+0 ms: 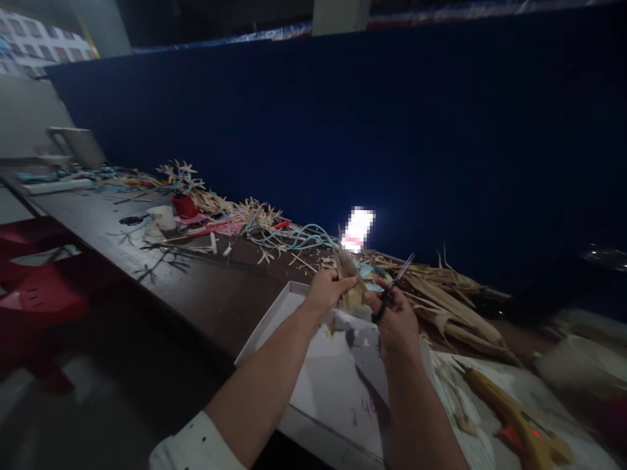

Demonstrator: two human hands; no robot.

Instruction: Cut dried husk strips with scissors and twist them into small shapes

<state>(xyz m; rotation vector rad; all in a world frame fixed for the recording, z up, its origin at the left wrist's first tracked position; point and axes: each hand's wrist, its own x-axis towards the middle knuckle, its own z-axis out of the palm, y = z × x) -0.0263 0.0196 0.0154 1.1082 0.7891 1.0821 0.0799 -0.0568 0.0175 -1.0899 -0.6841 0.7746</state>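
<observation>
My left hand (327, 292) is closed around a piece of dried corn husk (349, 274), holding it upright above a shallow white box (274, 326). My right hand (399, 320) grips a pair of scissors (394, 287) by the dark handles. The blades point up and to the right, just beside the husk. Both hands are close together over the far end of the box.
A long dark table (161, 274) runs along a blue wall. Dried husks (450, 300) are piled to the right. Husk flowers, blue cords (294, 236), a red cup (185, 205) and white tape (162, 217) lie farther left. A yellow glue gun (514, 414) lies at right. Red chairs (34, 287) stand left.
</observation>
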